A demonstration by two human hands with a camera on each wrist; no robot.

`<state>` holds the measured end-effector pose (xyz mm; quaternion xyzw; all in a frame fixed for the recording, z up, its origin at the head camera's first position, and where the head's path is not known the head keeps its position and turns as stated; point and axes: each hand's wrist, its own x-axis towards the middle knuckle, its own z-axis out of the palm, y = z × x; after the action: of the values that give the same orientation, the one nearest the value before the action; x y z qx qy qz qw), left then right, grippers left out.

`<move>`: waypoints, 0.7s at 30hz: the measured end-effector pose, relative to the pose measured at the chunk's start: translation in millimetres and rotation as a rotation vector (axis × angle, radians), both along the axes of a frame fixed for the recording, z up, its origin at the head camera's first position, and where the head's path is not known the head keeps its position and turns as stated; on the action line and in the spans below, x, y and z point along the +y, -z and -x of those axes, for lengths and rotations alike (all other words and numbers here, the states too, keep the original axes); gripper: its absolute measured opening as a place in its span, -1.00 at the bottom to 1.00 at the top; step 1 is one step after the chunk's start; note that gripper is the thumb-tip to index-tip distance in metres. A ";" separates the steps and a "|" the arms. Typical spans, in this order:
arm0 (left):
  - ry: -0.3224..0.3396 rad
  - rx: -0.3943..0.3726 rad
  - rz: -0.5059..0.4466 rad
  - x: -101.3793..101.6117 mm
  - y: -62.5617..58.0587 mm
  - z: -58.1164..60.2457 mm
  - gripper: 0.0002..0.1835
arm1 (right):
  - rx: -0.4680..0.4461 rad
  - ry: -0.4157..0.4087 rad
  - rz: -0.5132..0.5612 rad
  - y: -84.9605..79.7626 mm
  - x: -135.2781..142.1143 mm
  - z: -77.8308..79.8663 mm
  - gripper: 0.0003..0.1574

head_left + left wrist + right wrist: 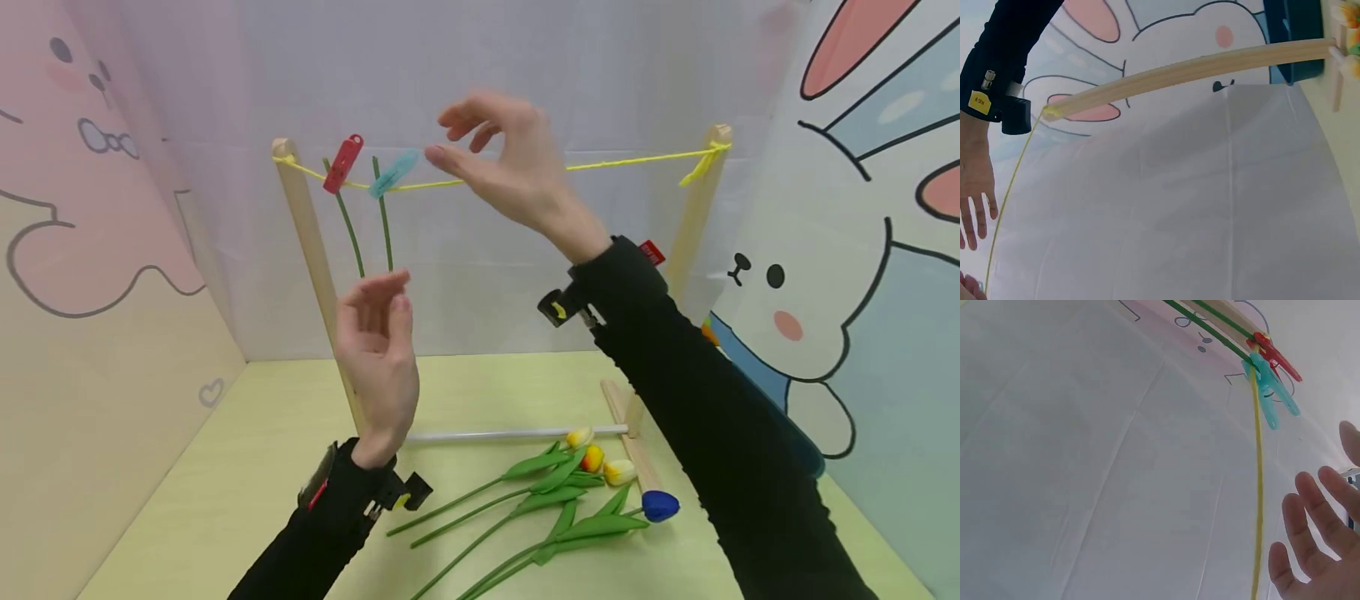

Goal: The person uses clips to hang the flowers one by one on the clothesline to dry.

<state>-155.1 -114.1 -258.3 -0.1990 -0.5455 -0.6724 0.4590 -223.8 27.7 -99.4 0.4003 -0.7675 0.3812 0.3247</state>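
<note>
A red clothespin (343,164) and a light blue clothespin (393,173) are clipped on a yellow string (637,161), each with a green stem (386,229) hanging from it. My left hand (378,358) is raised just below, fingers loosely bent, overlapping the lower stems and hiding what is at their ends. To the right of the blue clothespin, my right hand (510,158) hovers in front of the string with loosely bent fingers and nothing in them. The right wrist view shows its spread fingers (1313,515) apart from both clothespins.
Two wooden posts (693,221) hold the string, joined low down by a pale rod (495,434). Several artificial tulips lie on the yellow table (225,500), with yellow, white and one blue bloom (660,506). A dark blue bin (1304,40) stands beyond the right post.
</note>
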 end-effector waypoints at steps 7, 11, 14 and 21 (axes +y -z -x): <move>0.215 -0.161 0.634 -3.5 58.8 -14.3 -0.80 | 0.257 -0.009 0.084 52.3 57.3 -16.8 -0.72; 0.346 -0.469 1.018 -12.8 90.8 -13.9 -0.69 | 0.200 0.021 0.102 91.1 90.1 -23.2 -0.73; 0.418 -0.648 1.204 -20.2 118.3 -12.4 -0.60 | 0.124 0.051 0.107 124.0 117.1 -26.4 -0.72; 0.489 -0.906 1.288 -37.3 164.7 -13.0 -0.45 | -0.010 0.127 0.111 211.5 199.3 -7.9 -0.72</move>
<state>-142.1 -151.4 -423.1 -0.2460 -0.8978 -0.3239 -0.1691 -215.9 227.0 -311.0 0.3305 -0.7706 0.4038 0.3658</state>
